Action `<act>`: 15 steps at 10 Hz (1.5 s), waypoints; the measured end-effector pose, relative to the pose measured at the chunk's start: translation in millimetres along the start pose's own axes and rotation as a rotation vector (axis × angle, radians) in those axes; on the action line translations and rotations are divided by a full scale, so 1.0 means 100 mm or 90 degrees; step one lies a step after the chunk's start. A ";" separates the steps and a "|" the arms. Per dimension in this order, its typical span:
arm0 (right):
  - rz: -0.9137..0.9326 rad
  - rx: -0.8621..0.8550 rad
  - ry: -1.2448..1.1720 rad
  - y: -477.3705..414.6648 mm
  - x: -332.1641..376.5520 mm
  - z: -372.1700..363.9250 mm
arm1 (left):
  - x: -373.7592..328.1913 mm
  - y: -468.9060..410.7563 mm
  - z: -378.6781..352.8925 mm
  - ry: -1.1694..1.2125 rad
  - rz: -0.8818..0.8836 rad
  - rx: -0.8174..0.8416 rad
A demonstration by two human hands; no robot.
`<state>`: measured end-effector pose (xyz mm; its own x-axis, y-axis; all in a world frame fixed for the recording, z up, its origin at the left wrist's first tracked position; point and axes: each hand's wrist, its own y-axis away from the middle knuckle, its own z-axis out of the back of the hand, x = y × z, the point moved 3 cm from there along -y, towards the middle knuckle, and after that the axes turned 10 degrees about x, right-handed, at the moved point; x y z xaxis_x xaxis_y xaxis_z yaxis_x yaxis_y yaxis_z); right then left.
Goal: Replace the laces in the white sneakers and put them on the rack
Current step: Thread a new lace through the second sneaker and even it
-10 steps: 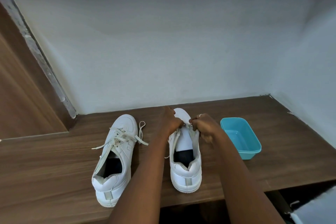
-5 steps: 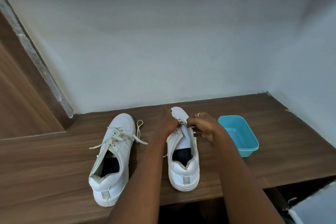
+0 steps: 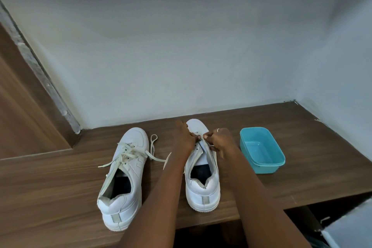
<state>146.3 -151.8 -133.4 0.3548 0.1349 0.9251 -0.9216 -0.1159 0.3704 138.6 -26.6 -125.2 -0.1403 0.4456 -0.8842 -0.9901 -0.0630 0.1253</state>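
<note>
Two white sneakers stand on the brown wooden shelf (image 3: 302,147), toes towards the wall. The left sneaker (image 3: 124,179) is laced loosely, and its off-white lace ends (image 3: 153,153) trail onto the wood. Both my hands are over the forepart of the right sneaker (image 3: 203,185). My left hand (image 3: 184,139) grips that shoe's left eyelet side near the toe. My right hand (image 3: 220,141) pinches an off-white lace (image 3: 208,151) that runs down over the tongue. The lower eyelets are hidden under my fingers.
A teal plastic tub (image 3: 261,149) sits on the shelf just right of the right sneaker. A pale wall rises behind, with a corner at the right. A wooden panel (image 3: 24,117) borders the left. The shelf's front edge is near my forearms.
My hands have stayed on the right sneaker's forepart. The lace now shows stretched from my right fingers down over the tongue. The left sneaker and tub have not moved.
</note>
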 end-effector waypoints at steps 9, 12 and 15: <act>0.247 -0.677 -0.478 -0.31 -0.22 1.30 | 0.04 0.01 0.49 -0.167 -0.046 0.128; 0.150 -0.101 0.316 0.04 0.35 0.32 | 0.08 -0.01 0.55 -0.194 -0.055 0.061; 0.113 -0.048 0.491 -0.04 0.17 0.19 | -0.02 0.00 0.48 -0.196 -0.078 0.035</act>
<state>158.7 -167.6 -117.9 0.0184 0.7670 0.6413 -0.9720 -0.1365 0.1911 138.9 15.2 -102.4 -0.0060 0.6961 -0.7179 -0.9969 0.0521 0.0588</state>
